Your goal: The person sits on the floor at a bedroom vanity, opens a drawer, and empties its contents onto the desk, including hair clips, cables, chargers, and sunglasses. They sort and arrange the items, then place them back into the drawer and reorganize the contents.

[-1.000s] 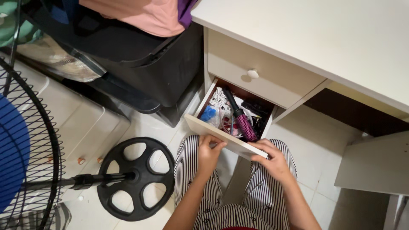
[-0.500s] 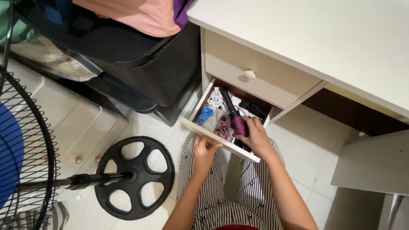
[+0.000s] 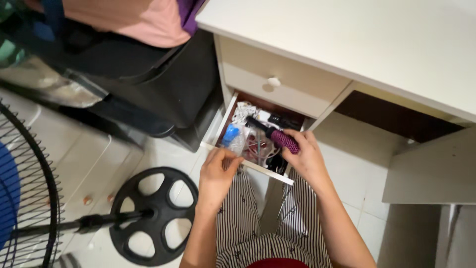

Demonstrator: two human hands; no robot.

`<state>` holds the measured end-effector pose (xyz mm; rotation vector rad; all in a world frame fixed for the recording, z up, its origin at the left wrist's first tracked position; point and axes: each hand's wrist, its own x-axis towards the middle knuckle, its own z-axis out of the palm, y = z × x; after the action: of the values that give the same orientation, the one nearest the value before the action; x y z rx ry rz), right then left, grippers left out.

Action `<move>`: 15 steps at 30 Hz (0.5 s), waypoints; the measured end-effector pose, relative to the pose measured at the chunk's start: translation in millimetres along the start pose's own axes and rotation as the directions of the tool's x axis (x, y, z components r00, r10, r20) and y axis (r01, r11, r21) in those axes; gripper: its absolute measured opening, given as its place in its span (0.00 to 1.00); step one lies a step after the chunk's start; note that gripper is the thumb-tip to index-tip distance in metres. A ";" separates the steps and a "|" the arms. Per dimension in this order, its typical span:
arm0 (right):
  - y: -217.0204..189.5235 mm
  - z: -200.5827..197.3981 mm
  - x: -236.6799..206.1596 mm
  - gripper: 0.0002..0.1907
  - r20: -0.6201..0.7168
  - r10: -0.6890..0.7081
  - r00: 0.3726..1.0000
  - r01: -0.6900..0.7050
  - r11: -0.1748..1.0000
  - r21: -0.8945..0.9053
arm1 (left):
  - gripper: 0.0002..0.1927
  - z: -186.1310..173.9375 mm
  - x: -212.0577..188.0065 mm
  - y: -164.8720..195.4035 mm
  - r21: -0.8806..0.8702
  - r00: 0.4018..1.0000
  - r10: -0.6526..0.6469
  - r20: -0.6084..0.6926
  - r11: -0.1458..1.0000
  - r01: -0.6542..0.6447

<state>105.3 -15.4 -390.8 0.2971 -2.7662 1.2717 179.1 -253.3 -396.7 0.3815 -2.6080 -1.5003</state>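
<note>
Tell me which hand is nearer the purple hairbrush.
Right. The right hand is touching the purple hairbrush inside the drawer; the left hand rests on the drawer's front edge, apart from it.

Drawer (image 3: 216,130) clutter too small to identify, hairbrush (image 3: 277,137) end under the right hand (image 3: 308,160), fan (image 3: 22,198) cropped.

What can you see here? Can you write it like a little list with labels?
Place: white desk over a tiled floor
Open drawer: full of small clutter
Right hand: reaching into the drawer, fingers on a purple round hairbrush
Left hand: on the drawer's front edge
Upper drawer: shut, round white knob
Nearby: standing fan's black base
</note>
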 end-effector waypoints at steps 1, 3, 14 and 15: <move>-13.3 -13.4 -7.3 0.26 -0.022 -0.020 1.000 0.020 1.000 0.013 | 0.18 -2.4 1.3 15.5 -0.029 0.999 0.032 -0.022 0.999 -0.032; -41.0 -39.5 -23.2 0.22 -0.062 -0.096 0.993 0.100 0.993 0.062 | 0.26 -1.6 10.2 45.8 0.079 0.873 0.481 -0.079 0.876 -0.476; -117.7 -156.8 -34.8 0.21 -0.312 -0.618 0.721 0.599 0.783 -0.168 | 0.29 -9.7 34.4 161.5 0.465 0.283 0.926 -0.248 0.370 -0.804; -119.8 -161.6 -26.0 0.20 -0.335 -0.607 0.721 0.573 0.794 -0.204 | 0.29 -9.0 42.9 172.2 0.459 0.280 0.925 -0.257 0.372 -0.807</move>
<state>154.9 34.7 -200.6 0.7619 -2.1124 0.9105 111.9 -189.6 -245.0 -0.5850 -1.9120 -0.5464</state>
